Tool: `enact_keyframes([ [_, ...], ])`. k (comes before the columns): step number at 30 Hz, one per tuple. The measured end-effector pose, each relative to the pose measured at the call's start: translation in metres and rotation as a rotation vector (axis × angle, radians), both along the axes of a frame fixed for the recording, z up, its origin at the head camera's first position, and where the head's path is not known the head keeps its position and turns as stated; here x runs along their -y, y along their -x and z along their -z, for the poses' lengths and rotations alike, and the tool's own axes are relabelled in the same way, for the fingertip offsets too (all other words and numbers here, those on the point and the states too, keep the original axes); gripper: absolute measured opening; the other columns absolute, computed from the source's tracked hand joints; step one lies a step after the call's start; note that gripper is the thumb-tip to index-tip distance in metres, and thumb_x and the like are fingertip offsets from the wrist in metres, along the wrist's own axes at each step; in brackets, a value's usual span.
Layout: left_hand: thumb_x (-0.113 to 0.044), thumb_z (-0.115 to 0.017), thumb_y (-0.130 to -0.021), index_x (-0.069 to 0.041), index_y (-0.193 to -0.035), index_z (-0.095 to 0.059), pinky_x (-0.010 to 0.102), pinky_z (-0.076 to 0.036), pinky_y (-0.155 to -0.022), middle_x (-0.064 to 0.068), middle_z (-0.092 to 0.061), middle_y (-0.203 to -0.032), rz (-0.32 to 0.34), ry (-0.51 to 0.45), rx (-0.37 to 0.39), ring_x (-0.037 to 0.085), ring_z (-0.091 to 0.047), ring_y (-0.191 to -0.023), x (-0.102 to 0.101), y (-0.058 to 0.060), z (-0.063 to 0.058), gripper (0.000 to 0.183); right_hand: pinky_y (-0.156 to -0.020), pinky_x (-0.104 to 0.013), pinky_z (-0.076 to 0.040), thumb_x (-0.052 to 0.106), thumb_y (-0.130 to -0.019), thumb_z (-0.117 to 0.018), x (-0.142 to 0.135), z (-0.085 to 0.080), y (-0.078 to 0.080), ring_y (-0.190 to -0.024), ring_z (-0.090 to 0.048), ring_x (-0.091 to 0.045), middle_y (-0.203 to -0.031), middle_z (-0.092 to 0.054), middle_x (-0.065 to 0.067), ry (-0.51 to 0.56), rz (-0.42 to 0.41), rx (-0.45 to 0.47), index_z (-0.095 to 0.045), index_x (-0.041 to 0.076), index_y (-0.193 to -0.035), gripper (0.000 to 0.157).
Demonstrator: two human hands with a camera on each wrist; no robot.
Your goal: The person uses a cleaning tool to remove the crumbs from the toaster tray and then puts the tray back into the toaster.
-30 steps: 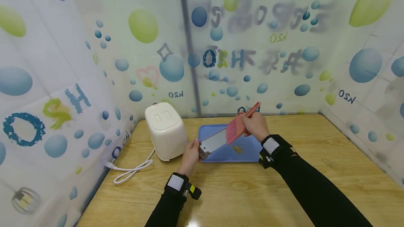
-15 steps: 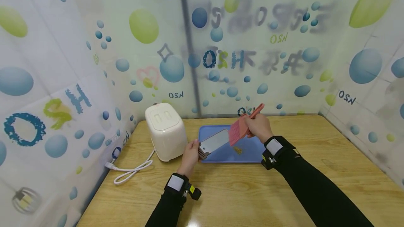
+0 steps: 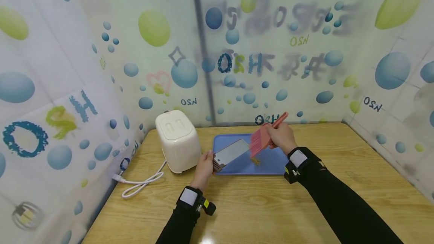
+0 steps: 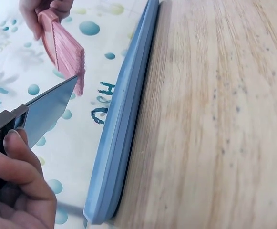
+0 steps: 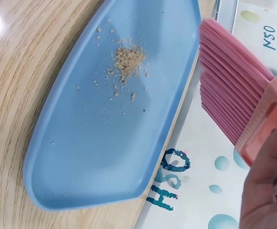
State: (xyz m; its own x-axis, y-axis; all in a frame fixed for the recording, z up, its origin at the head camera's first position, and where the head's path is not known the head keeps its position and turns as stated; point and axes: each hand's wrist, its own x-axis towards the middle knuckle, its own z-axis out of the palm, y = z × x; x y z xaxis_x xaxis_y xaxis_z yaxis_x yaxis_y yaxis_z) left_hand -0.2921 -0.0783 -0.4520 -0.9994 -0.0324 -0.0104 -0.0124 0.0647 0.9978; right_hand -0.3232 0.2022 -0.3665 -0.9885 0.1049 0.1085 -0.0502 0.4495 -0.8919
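Observation:
My left hand (image 3: 204,167) grips the dark slotted end of a flat metal crumb tray (image 3: 233,151), which slants up to the right over a blue tray (image 3: 272,165). In my right hand (image 3: 283,138) is a pink brush (image 3: 260,141) with pleated bristles, its handle pointing up and right. The bristle tips are right at the far end of the crumb tray (image 4: 52,107), as the left wrist view shows. A small heap of tan crumbs (image 5: 128,62) lies in the blue tray, with finer bits scattered around it.
A cream toaster (image 3: 179,142) stands to the left of the blue tray. Its white cord (image 3: 142,183) lies looped on the wooden table (image 3: 257,210). Patterned sheets (image 3: 237,48) rise behind the table and along both sides.
My right hand has drawn the brush to the right, from over the crumb tray's surface to its far end. My left hand and the crumb tray have stayed nearly still.

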Motion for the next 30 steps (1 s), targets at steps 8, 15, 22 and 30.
enact_keyframes([
  [8,-0.028,-0.035,-0.113,0.003,-0.116,-0.059,0.026,-0.042,-0.057,0.007,-0.058,-0.088,-0.018,0.000,-0.006,0.015,-0.051,-0.068,0.001,0.000,0.000,0.040,-0.049,-0.025,-0.054,0.031,-0.106,-0.051,-0.008,-0.004,0.004,-0.047,-0.059,-0.010,-0.068,-0.066,-0.006,0.000,0.028,0.007,-0.061,-0.011,-0.116,0.044],
  [15,-0.029,-0.034,-0.113,0.004,-0.121,-0.059,0.028,-0.043,-0.057,0.008,-0.058,-0.089,-0.002,0.019,-0.018,0.016,-0.051,-0.069,0.002,0.001,-0.001,0.041,-0.049,-0.026,-0.054,0.033,-0.106,-0.053,-0.004,-0.025,0.004,-0.046,-0.058,-0.009,-0.064,-0.064,-0.004,0.013,0.021,-0.048,-0.063,-0.011,-0.112,0.045],
  [22,-0.030,-0.034,-0.113,0.005,-0.119,-0.059,0.028,-0.042,-0.057,0.008,-0.058,-0.087,0.012,0.008,-0.025,0.015,-0.051,-0.067,0.002,0.001,-0.003,0.043,-0.051,-0.026,-0.052,0.035,-0.106,-0.054,0.008,-0.043,0.002,-0.049,-0.058,-0.011,-0.068,-0.065,-0.005,0.003,-0.044,-0.088,-0.065,-0.008,-0.113,0.045],
  [30,-0.028,-0.035,-0.113,0.004,-0.118,-0.058,0.026,-0.042,-0.055,0.006,-0.056,-0.085,0.007,-0.006,-0.005,0.014,-0.051,-0.066,-0.001,0.001,0.000,0.040,-0.049,-0.028,-0.049,0.033,-0.107,-0.055,0.026,-0.053,-0.006,-0.048,-0.054,-0.013,-0.067,-0.065,-0.006,0.017,-0.194,-0.127,-0.066,-0.008,-0.110,0.043],
])
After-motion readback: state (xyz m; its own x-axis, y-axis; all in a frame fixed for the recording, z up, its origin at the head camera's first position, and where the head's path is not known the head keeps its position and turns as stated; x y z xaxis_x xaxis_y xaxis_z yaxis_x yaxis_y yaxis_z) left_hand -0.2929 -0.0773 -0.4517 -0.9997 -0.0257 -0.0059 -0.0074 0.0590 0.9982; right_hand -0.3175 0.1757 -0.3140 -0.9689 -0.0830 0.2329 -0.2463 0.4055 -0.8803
